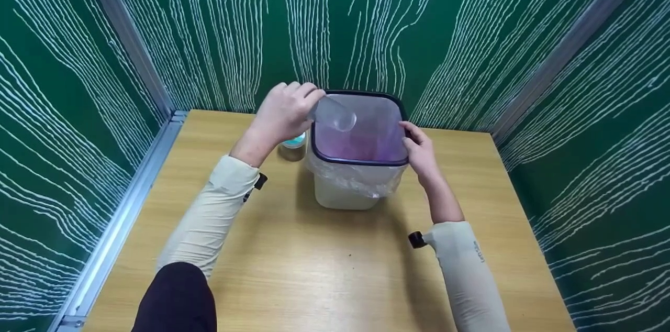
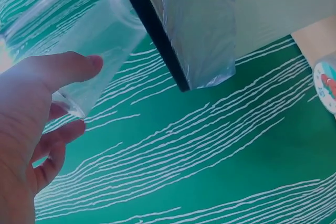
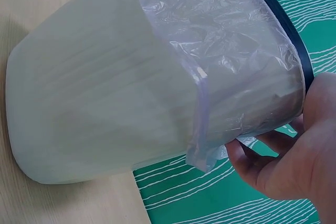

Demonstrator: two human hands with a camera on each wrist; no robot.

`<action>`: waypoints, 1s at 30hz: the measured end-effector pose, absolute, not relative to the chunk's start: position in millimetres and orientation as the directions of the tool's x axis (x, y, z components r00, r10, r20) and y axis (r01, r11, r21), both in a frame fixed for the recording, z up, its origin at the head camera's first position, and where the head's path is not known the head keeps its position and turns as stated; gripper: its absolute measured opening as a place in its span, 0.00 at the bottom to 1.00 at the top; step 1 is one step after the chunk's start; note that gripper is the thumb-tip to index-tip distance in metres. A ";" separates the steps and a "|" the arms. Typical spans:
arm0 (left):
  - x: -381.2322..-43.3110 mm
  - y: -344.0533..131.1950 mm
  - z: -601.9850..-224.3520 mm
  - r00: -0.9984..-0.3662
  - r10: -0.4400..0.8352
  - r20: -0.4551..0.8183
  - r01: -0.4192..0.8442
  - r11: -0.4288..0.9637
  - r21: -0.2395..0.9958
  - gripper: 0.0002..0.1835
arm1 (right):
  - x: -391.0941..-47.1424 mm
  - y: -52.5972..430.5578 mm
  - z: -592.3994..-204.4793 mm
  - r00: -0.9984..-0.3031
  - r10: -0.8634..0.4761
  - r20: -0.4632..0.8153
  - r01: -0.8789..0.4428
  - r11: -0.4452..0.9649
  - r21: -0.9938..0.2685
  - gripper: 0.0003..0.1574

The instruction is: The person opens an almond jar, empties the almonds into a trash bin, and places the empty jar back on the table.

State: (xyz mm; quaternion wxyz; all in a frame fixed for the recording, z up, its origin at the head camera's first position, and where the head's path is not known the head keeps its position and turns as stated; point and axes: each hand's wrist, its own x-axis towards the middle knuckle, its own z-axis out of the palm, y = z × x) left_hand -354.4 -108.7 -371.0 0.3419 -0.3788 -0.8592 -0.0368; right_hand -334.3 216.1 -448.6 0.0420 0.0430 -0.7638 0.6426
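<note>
A white trash bin (image 1: 345, 193) stands on the table, lined with a clear purple-tinted plastic bag (image 3: 220, 40) folded out over its dark rim (image 1: 361, 162). My left hand (image 1: 289, 109) grips a clear plastic cup (image 1: 335, 113), tilted with its mouth over the bin's opening. In the left wrist view the cup (image 2: 100, 45) looks see-through, with the thumb along its side. At the bin's right side my right hand (image 1: 421, 151) holds the rim, its fingertips against the bag in the right wrist view. Nothing distinct shows inside the bin.
A small jar (image 1: 292, 151) with a teal and white lid stands just left of the bin, partly behind the left hand. Green walls with white wavy lines enclose the wooden table (image 1: 335, 264) at the back and sides.
</note>
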 end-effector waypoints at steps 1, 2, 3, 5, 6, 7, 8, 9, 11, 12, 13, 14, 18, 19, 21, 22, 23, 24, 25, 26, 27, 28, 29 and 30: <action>-353.5 -110.4 -371.1 -0.475 0.617 0.628 0.666 0.718 -0.202 0.18 | -335.6 216.8 -450.5 -0.993 -0.011 0.119 -0.119 0.166 -0.979 0.27; -352.5 -112.2 -370.9 -0.475 0.608 0.636 0.658 0.725 -0.202 0.18 | -337.6 217.8 -453.8 -0.993 -0.009 0.122 -0.121 0.163 -0.979 0.27; -351.6 -114.0 -371.1 -0.474 0.599 0.646 0.651 0.732 -0.201 0.19 | -340.1 219.2 -457.4 -0.992 -0.006 0.123 -0.123 0.161 -0.979 0.27; -349.7 -118.1 -371.7 -0.475 0.575 0.666 0.636 0.748 -0.192 0.18 | -345.7 221.6 -464.8 -0.992 -0.001 0.129 -0.128 0.160 -0.979 0.27; -348.7 -120.1 -372.8 -0.476 0.559 0.679 0.629 0.756 -0.182 0.18 | -348.2 223.1 -468.4 -0.991 0.002 0.131 -0.129 0.165 -0.978 0.27; -347.9 -122.3 -374.6 -0.477 0.540 0.693 0.624 0.764 -0.166 0.18 | -350.8 224.3 -472.1 -0.991 0.005 0.134 -0.131 0.167 -0.977 0.26; -346.5 -124.6 -376.4 -0.484 0.518 0.705 0.623 0.770 -0.138 0.18 | -351.5 224.7 -474.0 -0.990 0.005 0.139 -0.136 0.174 -0.975 0.26; -345.0 -126.9 -378.7 -0.489 0.494 0.719 0.626 0.773 -0.106 0.19 | -351.4 224.6 -474.2 -0.990 0.005 0.141 -0.138 0.178 -0.974 0.26; -341.7 -131.8 -384.3 -0.511 0.446 0.735 0.637 0.771 -0.025 0.21 | -350.6 224.5 -474.1 -0.990 0.004 0.142 -0.139 0.185 -0.973 0.26; -339.9 -134.4 -387.6 -0.526 0.421 0.739 0.645 0.764 0.025 0.23 | -350.2 224.5 -474.0 -0.990 0.004 0.140 -0.137 0.187 -0.973 0.26; -338.0 -136.9 -391.2 -0.544 0.395 0.740 0.651 0.755 0.076 0.24 | -350.3 224.5 -473.8 -0.990 0.003 0.142 -0.139 0.185 -0.973 0.26; -336.1 -139.3 -394.8 -0.565 0.369 0.738 0.655 0.744 0.130 0.26 | -350.3 224.6 -473.7 -0.990 0.002 0.144 -0.141 0.184 -0.973 0.26; -329.7 -146.7 -410.8 -0.635 0.278 0.720 0.648 0.700 0.301 0.28 | -350.5 225.4 -473.3 -0.989 -0.001 0.145 -0.143 0.188 -0.972 0.26; -328.2 -148.0 -415.2 -0.646 0.258 0.718 0.644 0.689 0.331 0.28 | -350.6 225.8 -473.6 -0.989 -0.002 0.147 -0.145 0.190 -0.971 0.26; -325.9 -150.5 -424.2 -0.659 0.220 0.720 0.640 0.667 0.381 0.28 | -350.4 226.3 -474.3 -0.989 -0.006 0.147 -0.146 0.199 -0.969 0.26; -324.8 -151.6 -428.8 -0.663 0.201 0.721 0.639 0.653 0.407 0.29 | -350.3 226.6 -474.7 -0.989 -0.005 0.148 -0.146 0.200 -0.969 0.26; -323.7 -152.5 -433.2 -0.669 0.178 0.721 0.640 0.631 0.438 0.29 | -350.2 226.9 -475.0 -0.989 -0.006 0.149 -0.147 0.205 -0.968 0.26; -322.5 -153.4 -437.6 -0.673 0.155 0.723 0.642 0.607 0.468 0.30 | -350.0 227.0 -475.0 -0.988 -0.006 0.153 -0.151 0.206 -0.967 0.26; -321.3 -154.4 -441.6 -0.676 0.131 0.725 0.645 0.580 0.497 0.30 | -349.7 227.1 -474.8 -0.988 -0.007 0.151 -0.149 0.207 -0.967 0.26; -320.0 -155.2 -445.1 -0.685 0.107 0.721 0.646 0.548 0.532 0.30 | -349.5 227.2 -474.7 -0.989 -0.008 0.151 -0.149 0.208 -0.967 0.26; -318.6 -156.0 -448.2 -0.695 0.085 0.714 0.645 0.513 0.567 0.31 | -349.3 227.2 -474.3 -0.989 -0.010 0.148 -0.146 0.208 -0.967 0.26; -317.2 -156.8 -451.0 -0.705 0.063 0.706 0.642 0.480 0.598 0.31 | -349.0 227.1 -473.9 -0.989 -0.008 0.145 -0.144 0.205 -0.968 0.26; -315.9 -157.5 -453.6 -0.717 0.044 0.695 0.637 0.447 0.629 0.31 | -348.7 227.1 -473.5 -0.990 -0.008 0.143 -0.141 0.204 -0.969 0.26; -314.8 -158.2 -455.8 -0.724 0.030 0.689 0.634 0.422 0.648 0.32 | -348.4 227.0 -473.1 -0.990 -0.007 0.141 -0.139 0.203 -0.969 0.26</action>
